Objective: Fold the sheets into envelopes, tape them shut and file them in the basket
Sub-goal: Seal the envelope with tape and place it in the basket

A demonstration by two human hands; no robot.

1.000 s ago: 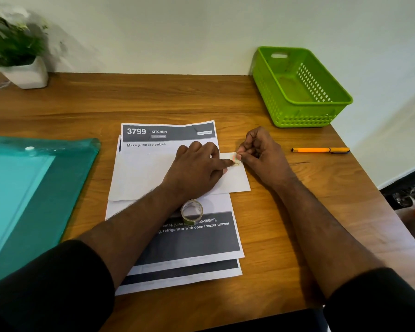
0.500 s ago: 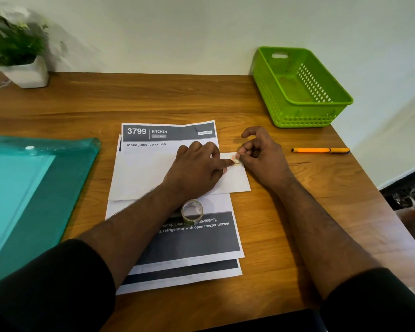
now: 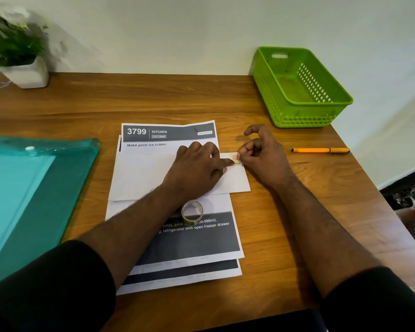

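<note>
A folded white envelope point(image 3: 139, 178) lies across a stack of printed sheets point(image 3: 185, 245) in the middle of the table. My left hand point(image 3: 197, 171) lies flat on the envelope, its index fingertip pressing a small piece of clear tape point(image 3: 236, 159) at the envelope's right end. My right hand point(image 3: 261, 156) pinches the other end of that tape between thumb and fingers, index finger raised. A roll of clear tape point(image 3: 192, 212) stands on the sheets just below my left wrist. The green plastic basket point(image 3: 304, 116) sits at the back right, with nothing in it.
An orange pen point(image 3: 320, 150) lies right of my right hand. A teal plastic folder point(image 3: 34, 195) covers the table's left side. A potted plant point(image 3: 17, 58) stands at the back left corner. The table's right edge runs close past the basket and pen.
My right hand's index finger has lifted and uncurled while the thumb and other fingers stay on the tape. My left hand and the envelope have stayed put.
</note>
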